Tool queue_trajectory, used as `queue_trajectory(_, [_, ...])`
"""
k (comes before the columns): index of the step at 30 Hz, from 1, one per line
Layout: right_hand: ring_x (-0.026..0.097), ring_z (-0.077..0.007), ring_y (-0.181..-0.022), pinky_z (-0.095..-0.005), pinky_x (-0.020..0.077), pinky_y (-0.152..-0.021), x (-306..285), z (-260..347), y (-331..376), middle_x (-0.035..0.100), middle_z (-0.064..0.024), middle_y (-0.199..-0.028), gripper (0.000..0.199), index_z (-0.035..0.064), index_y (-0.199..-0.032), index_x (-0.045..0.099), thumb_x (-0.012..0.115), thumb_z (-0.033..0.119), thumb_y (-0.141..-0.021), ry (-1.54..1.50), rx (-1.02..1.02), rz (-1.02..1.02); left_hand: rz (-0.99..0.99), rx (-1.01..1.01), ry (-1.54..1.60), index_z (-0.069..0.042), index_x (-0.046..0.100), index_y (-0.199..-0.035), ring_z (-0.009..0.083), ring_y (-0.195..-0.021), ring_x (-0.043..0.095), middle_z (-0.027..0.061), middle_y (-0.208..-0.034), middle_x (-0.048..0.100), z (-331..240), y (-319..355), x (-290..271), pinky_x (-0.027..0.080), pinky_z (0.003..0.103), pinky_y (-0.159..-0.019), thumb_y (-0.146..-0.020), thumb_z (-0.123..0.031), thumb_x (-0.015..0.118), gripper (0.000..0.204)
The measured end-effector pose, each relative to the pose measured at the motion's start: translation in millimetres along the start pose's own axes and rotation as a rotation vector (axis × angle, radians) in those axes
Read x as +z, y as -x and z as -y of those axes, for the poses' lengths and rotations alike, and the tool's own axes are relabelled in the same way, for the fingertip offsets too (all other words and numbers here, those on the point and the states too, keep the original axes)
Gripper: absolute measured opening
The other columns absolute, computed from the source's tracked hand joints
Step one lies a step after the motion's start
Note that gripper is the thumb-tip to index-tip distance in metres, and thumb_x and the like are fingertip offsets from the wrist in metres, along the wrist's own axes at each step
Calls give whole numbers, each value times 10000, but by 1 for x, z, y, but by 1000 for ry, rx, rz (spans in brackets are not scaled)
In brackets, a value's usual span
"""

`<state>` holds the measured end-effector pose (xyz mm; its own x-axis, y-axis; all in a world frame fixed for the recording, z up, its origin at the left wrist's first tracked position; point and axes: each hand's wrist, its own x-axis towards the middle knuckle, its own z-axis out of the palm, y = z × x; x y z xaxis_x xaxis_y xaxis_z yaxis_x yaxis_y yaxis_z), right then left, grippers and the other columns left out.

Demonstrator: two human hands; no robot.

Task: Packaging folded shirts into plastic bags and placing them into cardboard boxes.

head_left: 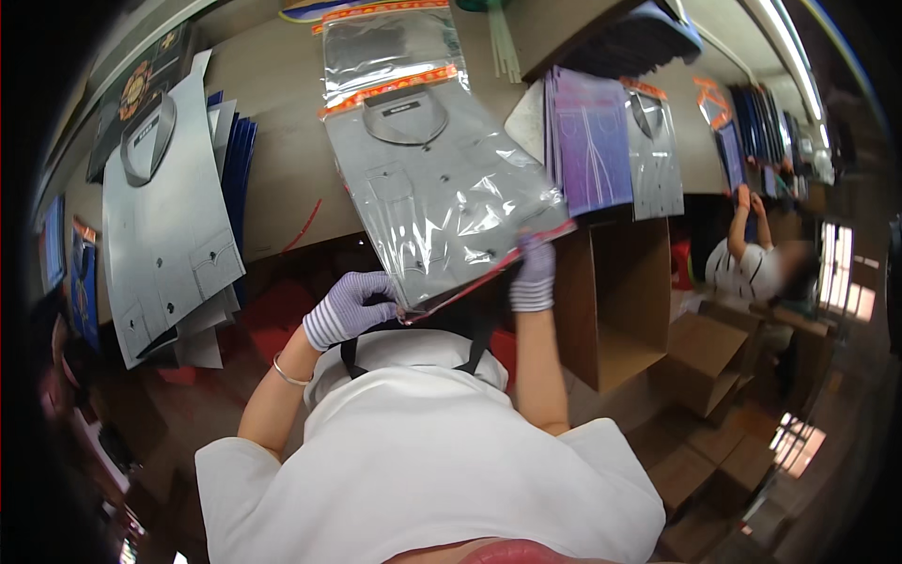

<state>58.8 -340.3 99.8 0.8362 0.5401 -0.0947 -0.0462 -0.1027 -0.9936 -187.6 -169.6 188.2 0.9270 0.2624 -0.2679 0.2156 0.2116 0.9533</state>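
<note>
A folded grey shirt (442, 193) with a stand collar lies in a clear plastic bag on the table, its near end jutting past the table edge toward me. Striped knit gloves cover both palms and fingers. My left hand (352, 305) is closed on the bag's near left corner, thumb and fingers pinching the film. At the near right corner, my right hand (536, 273) grips the bag's red-lined edge; it is slightly blurred. Beyond the shirt's collar lies another clear bag (390, 52) with an orange patterned strip.
To the left, a grey shirt (169, 226) rests on a stack overhanging the table (268, 141). Purple packages (587, 141) and a smaller bagged grey shirt (653, 155) stand at right. Below them is an open cardboard box (629, 301). A co-worker (752, 254) works at far right.
</note>
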Motion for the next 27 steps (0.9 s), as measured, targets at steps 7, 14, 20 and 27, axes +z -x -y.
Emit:
queue_trajectory(7, [600, -267, -680, -318, 451, -581, 9, 199, -18, 625, -119, -792, 209, 42, -964, 619, 607, 137, -778, 816, -635, 462, 403, 340, -477, -14, 600, -760, 269, -689, 560, 133, -720, 572, -6, -24, 45, 451, 339, -618, -757, -147, 605, 134])
queue_trajectory(14, [582, -270, -778, -348, 479, -678, 52, -13, -52, 606, -91, -813, 203, 136, -905, 643, 535, 76, -744, 923, -544, 587, 227, -28, -101, 7, 629, -714, 177, -611, 601, 102, -625, 597, -17, -59, 42, 479, 302, -576, -801, -144, 582, 180])
queue_trajectory(20, [600, -216, -551, -281, 442, -411, -114, -73, -107, 630, -190, -875, 341, 25, -1006, 494, 457, 331, -861, 46, 924, -81, -292, 56, -587, -28, 591, -810, 265, -755, 594, 125, -757, 598, 70, -157, 5, 477, 346, -682, -752, -126, 610, 116])
queue_trajectory(27, [625, -269, -704, -316, 485, -518, -165, -71, -173, 604, -146, -930, 549, 3, -1104, 427, 600, 423, -795, -82, 916, -301, -89, -7, -1139, -54, 569, -821, 292, -909, 509, 119, -892, 524, 114, -229, -10, 440, 381, -782, -702, -120, 633, 150])
